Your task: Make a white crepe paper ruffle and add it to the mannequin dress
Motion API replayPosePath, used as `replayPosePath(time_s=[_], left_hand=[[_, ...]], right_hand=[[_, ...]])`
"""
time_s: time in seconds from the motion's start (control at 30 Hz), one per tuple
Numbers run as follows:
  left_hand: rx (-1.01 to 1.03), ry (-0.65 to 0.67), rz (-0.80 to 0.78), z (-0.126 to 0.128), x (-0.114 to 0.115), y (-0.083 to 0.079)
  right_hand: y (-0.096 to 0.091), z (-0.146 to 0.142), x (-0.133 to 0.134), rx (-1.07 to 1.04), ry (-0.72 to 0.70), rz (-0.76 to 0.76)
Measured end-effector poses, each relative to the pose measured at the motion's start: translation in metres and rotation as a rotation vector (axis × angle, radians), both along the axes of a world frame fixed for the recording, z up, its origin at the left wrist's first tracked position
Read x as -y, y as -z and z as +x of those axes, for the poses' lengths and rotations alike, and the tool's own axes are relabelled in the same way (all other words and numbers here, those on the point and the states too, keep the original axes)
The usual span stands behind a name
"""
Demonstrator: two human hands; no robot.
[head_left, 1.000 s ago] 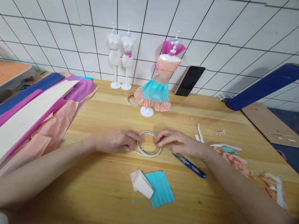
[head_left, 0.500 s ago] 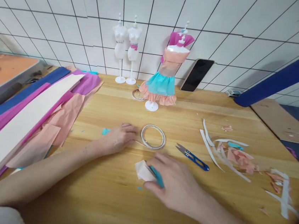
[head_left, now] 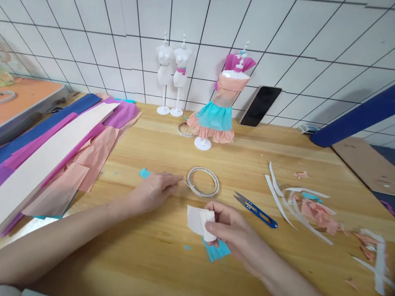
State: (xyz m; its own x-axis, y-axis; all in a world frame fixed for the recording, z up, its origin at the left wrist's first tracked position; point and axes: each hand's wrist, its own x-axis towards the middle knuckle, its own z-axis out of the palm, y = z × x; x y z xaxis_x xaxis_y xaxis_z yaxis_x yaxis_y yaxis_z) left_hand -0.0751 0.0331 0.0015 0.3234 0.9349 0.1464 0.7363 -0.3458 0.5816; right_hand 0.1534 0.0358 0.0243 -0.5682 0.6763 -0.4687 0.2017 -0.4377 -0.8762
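My right hand (head_left: 232,234) is closed on a folded piece of white and teal crepe paper (head_left: 199,221), lifted just off the wooden table (head_left: 143,260). My left hand (head_left: 156,190) rests on the table, fingers pinched on the loose end of a thin strip that runs to a ring of double-sided tape (head_left: 203,181) lying flat just to its right. Small blue-handled snips (head_left: 256,210) lie right of the tape ring.
A dressed doll mannequin (head_left: 219,105) and two bare ones (head_left: 171,74) stand by the tiled wall, with a phone (head_left: 260,105) leaning there. Crepe paper sheets (head_left: 41,160) cover the left side. Paper scraps (head_left: 311,207) lie on the right. A blue roll (head_left: 366,114) leans at far right.
My right hand left the tape ring, came down to the folded paper near me and picked it up. My left hand stayed beside the ring.
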Motion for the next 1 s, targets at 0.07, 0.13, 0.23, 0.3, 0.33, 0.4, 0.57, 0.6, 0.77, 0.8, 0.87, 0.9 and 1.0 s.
replayPosePath(time_s=[0.07, 0.13, 0.23, 0.3, 0.33, 0.4, 0.57, 0.6, 0.77, 0.8, 0.87, 0.9, 1.0], left_hand=[[0.054, -0.092, -0.061, -0.005, 0.004, 0.000], [0.137, -0.192, -0.175, -0.010, 0.006, 0.000], [0.209, -0.260, -0.302, -0.015, 0.006, 0.000], [0.179, -0.238, -0.292, -0.015, 0.005, -0.002], [0.159, -0.228, -0.281, -0.015, 0.003, -0.003], [0.108, -0.211, -0.242, -0.015, 0.000, -0.006], [-0.007, -0.161, -0.124, -0.023, -0.012, -0.012], [-0.022, -0.146, -0.113, -0.025, -0.014, -0.012], [-0.064, -0.077, -0.131, -0.035, -0.021, -0.013], [-0.065, -0.069, -0.145, -0.036, -0.021, -0.014], [-0.062, -0.061, -0.170, -0.038, -0.023, -0.016], [-0.060, -0.056, -0.177, -0.039, -0.024, -0.018], [-0.050, -0.011, -0.177, -0.040, -0.030, -0.021]], right_hand=[[-0.002, -0.001, 0.000, -0.070, 0.051, -0.055], [-0.002, -0.002, -0.001, -0.109, 0.070, -0.064], [-0.001, -0.006, -0.006, -0.107, 0.069, -0.024], [0.001, -0.007, -0.010, -0.091, 0.061, 0.030], [0.001, -0.007, -0.013, -0.090, 0.056, 0.051], [0.001, -0.006, -0.018, -0.087, 0.046, 0.077], [-0.002, -0.005, -0.027, -0.027, -0.006, 0.150], [-0.002, -0.006, -0.028, -0.014, -0.032, 0.168], [0.005, -0.012, -0.029, 0.065, -0.181, 0.409], [0.008, -0.014, -0.030, 0.087, -0.179, 0.488], [0.014, -0.017, -0.033, 0.127, -0.155, 0.617], [0.017, -0.019, -0.035, 0.143, -0.146, 0.658], [0.024, -0.021, -0.042, 0.182, -0.129, 0.714]])
